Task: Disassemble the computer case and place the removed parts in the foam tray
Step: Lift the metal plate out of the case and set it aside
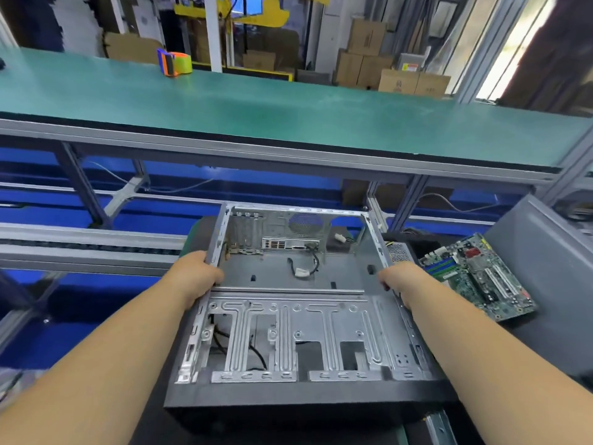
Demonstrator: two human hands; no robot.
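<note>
Both forearms reach out, left hand and right hand with fingers clamped on the case walls, likely to lift it

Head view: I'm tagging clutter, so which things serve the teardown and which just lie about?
In the job: computer case, gripped by left hand and right hand; motherboard.
Lying about: tape dispenser, cardboard boxes.

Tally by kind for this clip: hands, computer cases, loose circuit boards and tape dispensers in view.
Bare hands: 2, left and right, each gripping a case side wall
Open grey metal computer case: 1
Green motherboard, right of case: 1
Orange-and-green tape dispenser: 1
Total: 5
</note>
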